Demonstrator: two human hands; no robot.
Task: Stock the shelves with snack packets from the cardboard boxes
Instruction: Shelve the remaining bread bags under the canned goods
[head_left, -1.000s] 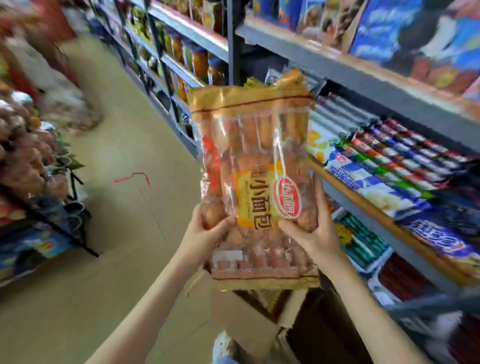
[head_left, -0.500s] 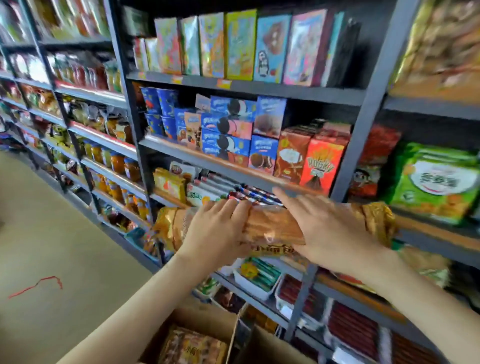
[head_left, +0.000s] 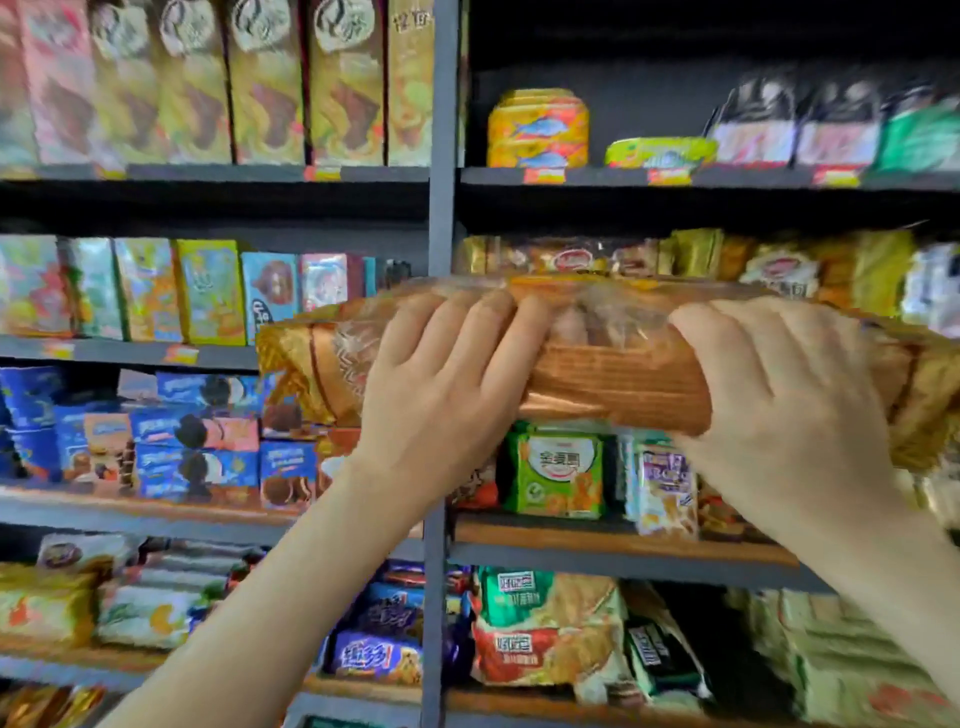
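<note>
One snack packet (head_left: 613, 374), gold and orange with a clear window, is held by two hands, lying flat with its length running side to side. The left hand (head_left: 441, 384) wraps its fingers over the top near the packet's left third, and the right hand (head_left: 779, 405) curls over the top further right; both thumbs are hidden. The packet's gold left end sticks out past the left hand, and its right end runs beyond the right hand. It hangs in front of the grey upright post (head_left: 441, 208), level with a shelf carrying similar gold packets (head_left: 571, 254). One shelf higher sit stacked yellow fish tins (head_left: 537, 127) beside one green tin (head_left: 660, 150).
</note>
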